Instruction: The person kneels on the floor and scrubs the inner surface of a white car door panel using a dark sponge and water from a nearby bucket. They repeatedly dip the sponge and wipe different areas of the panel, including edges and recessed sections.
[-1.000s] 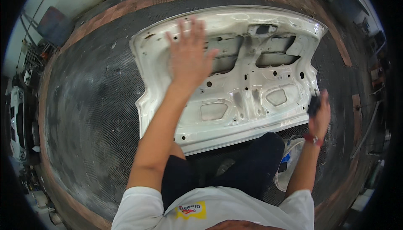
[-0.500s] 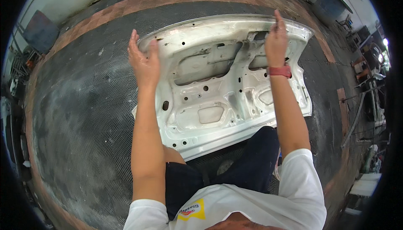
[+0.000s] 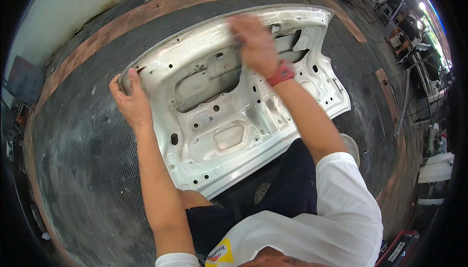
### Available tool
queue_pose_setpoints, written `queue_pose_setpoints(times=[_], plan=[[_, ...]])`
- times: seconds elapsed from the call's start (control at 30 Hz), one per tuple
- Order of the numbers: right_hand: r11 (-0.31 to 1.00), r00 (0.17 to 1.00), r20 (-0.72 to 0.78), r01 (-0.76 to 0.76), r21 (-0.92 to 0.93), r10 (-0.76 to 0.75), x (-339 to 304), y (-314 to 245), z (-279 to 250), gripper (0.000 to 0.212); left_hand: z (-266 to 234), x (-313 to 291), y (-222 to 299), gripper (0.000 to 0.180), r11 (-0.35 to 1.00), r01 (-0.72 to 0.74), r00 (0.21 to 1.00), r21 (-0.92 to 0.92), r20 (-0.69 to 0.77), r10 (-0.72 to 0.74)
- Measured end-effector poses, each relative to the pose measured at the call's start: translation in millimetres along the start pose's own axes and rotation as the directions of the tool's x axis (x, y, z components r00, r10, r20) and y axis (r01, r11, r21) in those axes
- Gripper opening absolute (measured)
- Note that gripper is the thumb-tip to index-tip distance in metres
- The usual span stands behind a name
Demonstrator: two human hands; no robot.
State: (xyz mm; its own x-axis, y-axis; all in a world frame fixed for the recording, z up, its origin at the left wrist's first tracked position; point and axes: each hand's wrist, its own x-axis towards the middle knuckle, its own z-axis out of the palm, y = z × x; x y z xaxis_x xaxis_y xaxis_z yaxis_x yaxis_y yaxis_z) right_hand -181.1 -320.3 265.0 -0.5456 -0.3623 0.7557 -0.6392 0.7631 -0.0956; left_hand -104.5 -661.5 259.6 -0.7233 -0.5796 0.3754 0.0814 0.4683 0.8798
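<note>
Head view: one white car trunk lid panel lies inner side up on the dark mesh floor. Left hand curls over its left edge, fingers wrapped on the rim. Right hand, wearing a red wristband, presses flat near the far edge. Bare floor surrounds the panel on every side.

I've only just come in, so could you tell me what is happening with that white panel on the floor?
A person crouches over a white car boot lid lying inner side up on a dark mesh mat. The left hand grips the lid's left corner at its edge. The right hand, with a red wristband on its wrist, rests near the far edge, blurred. Whether it grips there is hard to tell.
</note>
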Motion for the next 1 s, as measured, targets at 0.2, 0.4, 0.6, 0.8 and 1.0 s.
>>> queue_pose_setpoints(times=[0.2, 0.4, 0.6, 0.8, 1.0], plan=[[0.967, 0.947, -0.214, -0.253, -0.034, 0.240, -11, 22, -8, 0.053, 5, 4, -12, 0.060, 0.998, -0.002, 0.999, -0.067, 0.047, 0.005], [0.995, 0.994, -0.054, -0.094, 0.040, 0.096, -18, 44, -32, 0.071, -2, 4, -10, 0.057, 0.994, 0.052, 0.998, -0.101, 0.027, -0.050], [0.787, 0.893, -0.139, -0.444, -0.429, 0.428, -54, 218, -109, 0.051, -1, 3, -12, 0.063, 0.995, 0.067, 0.996, -0.074, 0.070, -0.062], [0.729, 0.723, -0.147, -0.685, -0.025, 0.675, -9, 121, -23, 0.060, -13, 4, -14, 0.064, 0.997, 0.070, 0.993, -0.021, 0.098, -0.068], [0.917, 0.919, -0.209, -0.369, -0.154, 0.335, -40, 94, -1, 0.067, -14, 3, -17, 0.064, 0.994, 0.035, 0.994, -0.100, 0.110, -0.024]])
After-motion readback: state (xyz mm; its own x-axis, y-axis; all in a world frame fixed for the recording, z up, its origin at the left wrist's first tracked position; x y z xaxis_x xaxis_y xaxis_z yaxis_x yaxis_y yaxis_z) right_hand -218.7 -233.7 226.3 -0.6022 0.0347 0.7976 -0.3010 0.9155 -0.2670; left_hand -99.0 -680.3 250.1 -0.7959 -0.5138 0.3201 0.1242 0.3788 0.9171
